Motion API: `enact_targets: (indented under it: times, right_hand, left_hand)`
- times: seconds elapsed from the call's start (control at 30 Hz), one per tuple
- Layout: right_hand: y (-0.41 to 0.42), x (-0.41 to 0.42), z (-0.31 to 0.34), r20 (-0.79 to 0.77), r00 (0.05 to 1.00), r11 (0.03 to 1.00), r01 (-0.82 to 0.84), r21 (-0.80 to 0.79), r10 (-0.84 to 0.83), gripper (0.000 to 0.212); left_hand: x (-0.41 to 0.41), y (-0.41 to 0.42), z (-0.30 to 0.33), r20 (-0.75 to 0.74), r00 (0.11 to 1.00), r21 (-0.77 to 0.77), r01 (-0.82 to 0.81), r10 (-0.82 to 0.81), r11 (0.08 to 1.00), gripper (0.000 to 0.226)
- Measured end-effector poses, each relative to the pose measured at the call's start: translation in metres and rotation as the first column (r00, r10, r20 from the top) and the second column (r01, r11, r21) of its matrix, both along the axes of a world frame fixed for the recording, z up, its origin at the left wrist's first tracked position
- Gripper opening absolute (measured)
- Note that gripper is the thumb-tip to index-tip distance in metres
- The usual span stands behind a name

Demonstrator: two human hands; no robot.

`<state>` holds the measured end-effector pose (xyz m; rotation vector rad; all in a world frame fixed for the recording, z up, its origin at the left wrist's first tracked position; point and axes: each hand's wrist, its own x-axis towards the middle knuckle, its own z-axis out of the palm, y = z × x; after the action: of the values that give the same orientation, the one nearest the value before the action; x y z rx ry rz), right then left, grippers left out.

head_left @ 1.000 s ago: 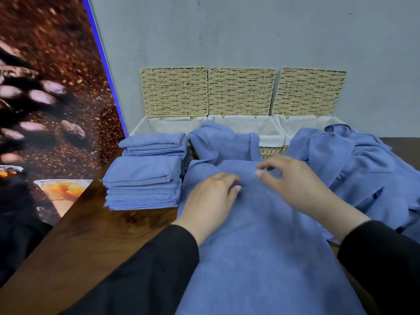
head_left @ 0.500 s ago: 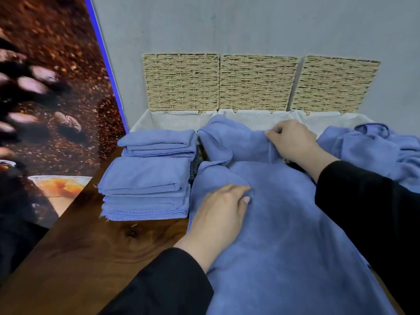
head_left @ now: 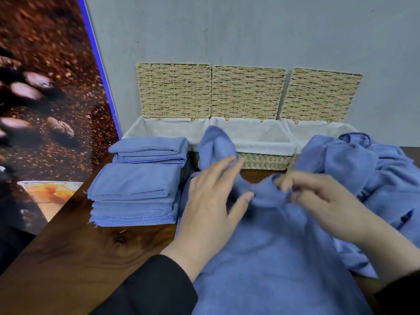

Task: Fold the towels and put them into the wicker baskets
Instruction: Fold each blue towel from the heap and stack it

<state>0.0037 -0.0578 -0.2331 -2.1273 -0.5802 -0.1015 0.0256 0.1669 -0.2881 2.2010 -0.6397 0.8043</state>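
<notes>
A large blue microfibre towel [head_left: 272, 258] lies spread on the dark brown wooden table [head_left: 79, 258], directly in front of the person. Its far edge is bunched up, and one corner of it stands up against the front of the middle basket.

The right hand [head_left: 322, 201] pinches the far edge of this towel between the thumb and the curled fingers, so the cloth is gathered just at the fingertips, a little above the table. The left hand [head_left: 211, 201] is released: its fingers are straight and spread, and it rests flat on the left part of the same towel, near the raised corner. It grasps nothing.

Behind the towel, three woven straw-coloured wicker baskets with white cloth lining [head_left: 261, 142] stand in a row against the grey wall [head_left: 250, 30], their flat lids [head_left: 247, 92] leaning upright behind them.

On the left there are two stacks of folded blue towels [head_left: 136, 192], one behind the other, beside the left basket. On the right, a loose pile of unfolded blue towels [head_left: 375, 178] lies on the table, touching the right basket.
</notes>
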Motion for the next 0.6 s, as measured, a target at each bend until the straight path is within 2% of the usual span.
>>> enact_targets:
  times: [0.07,0.13,0.17,0.23,0.3,0.4,0.47,0.5,0.57,0.6]
  right_hand:
    - [-0.008,-0.008,-0.018,-0.123,0.991,0.996,-0.055,-0.068,0.046,0.016]
    - [-0.012,-0.009,-0.034,-0.184,0.983,0.999,-0.004,-0.051,-0.006,0.029]
    - [-0.011,-0.009,-0.040,-0.184,0.981,0.998,0.050,-0.046,-0.058,0.037]
    - [-0.007,-0.005,-0.047,-0.144,0.969,0.980,0.195,-0.045,-0.200,0.036]
    - [0.000,0.000,-0.051,-0.129,0.937,0.946,0.323,-0.041,-0.326,0.028]
    - [0.006,0.005,-0.057,-0.137,0.891,0.902,0.426,-0.076,-0.432,0.031]
    - [0.007,0.007,-0.058,-0.109,0.876,0.882,0.463,-0.086,-0.470,0.014]
    - [0.006,0.007,-0.057,-0.108,0.878,0.885,0.460,-0.077,-0.466,0.019]
    - [0.004,0.008,-0.057,-0.100,0.884,0.889,0.449,-0.087,-0.456,0.053]
    - [0.004,0.006,-0.056,-0.104,0.887,0.892,0.443,-0.090,-0.451,0.058]
  left_hand:
    - [0.003,-0.004,-0.011,-0.148,0.989,0.199,0.056,-0.027,0.978,0.047]
    - [0.006,-0.005,-0.021,-0.278,0.959,0.324,0.141,-0.048,0.936,0.032]
    - [0.007,-0.004,-0.024,-0.291,0.955,0.356,0.164,-0.058,0.920,0.027]
    - [0.008,-0.003,-0.026,-0.279,0.959,0.394,0.165,-0.053,0.904,0.027]
    - [0.007,-0.003,-0.024,-0.256,0.966,0.407,0.146,-0.041,0.902,0.028]
    - [0.005,-0.005,-0.020,-0.237,0.971,0.363,0.130,-0.043,0.923,0.025]
    - [0.003,-0.005,-0.018,-0.209,0.977,0.315,0.112,-0.047,0.942,0.020]
    - [0.003,-0.006,-0.018,-0.197,0.979,0.296,0.102,-0.043,0.950,0.018]
    - [0.002,-0.006,-0.016,-0.173,0.984,0.261,0.077,-0.032,0.962,0.013]
    - [0.001,-0.006,-0.015,-0.159,0.987,0.245,0.066,-0.027,0.967,0.012]
